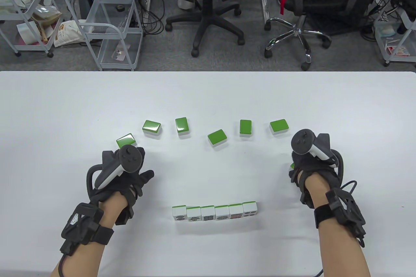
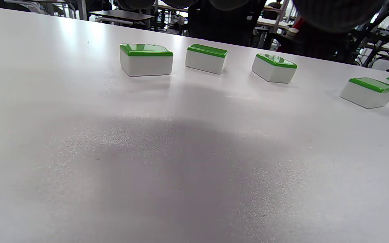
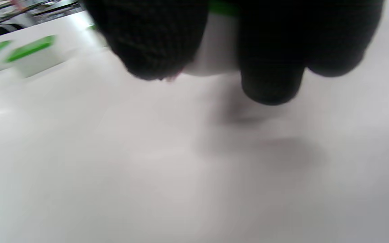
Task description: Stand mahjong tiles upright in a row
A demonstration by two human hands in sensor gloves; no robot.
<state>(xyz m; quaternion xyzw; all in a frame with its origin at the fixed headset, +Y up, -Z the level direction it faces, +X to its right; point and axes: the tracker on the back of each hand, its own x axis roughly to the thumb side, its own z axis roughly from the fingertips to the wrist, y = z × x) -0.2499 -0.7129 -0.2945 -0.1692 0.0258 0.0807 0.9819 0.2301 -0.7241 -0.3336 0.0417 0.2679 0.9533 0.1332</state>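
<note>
A row of several upright tiles (image 1: 214,212) stands near the front of the white table (image 1: 65,101), faces toward me. Several green-backed tiles lie flat in an arc behind it, from the leftmost (image 1: 126,140) to the rightmost (image 1: 279,126). My left hand (image 1: 143,173) hovers just in front of the leftmost flat tile, fingers spread and empty. The left wrist view shows flat tiles (image 2: 146,59) ahead and no fingers. My right hand (image 1: 294,168) is at the right end of the arc. In the blurred right wrist view its fingers (image 3: 268,67) pinch a green-backed tile (image 3: 218,50) just above the table.
Two office chairs (image 1: 208,4) and wire carts (image 1: 110,27) stand on the floor beyond the table's far edge. Bare table lies between the arc and the upright row, and on both sides of the row.
</note>
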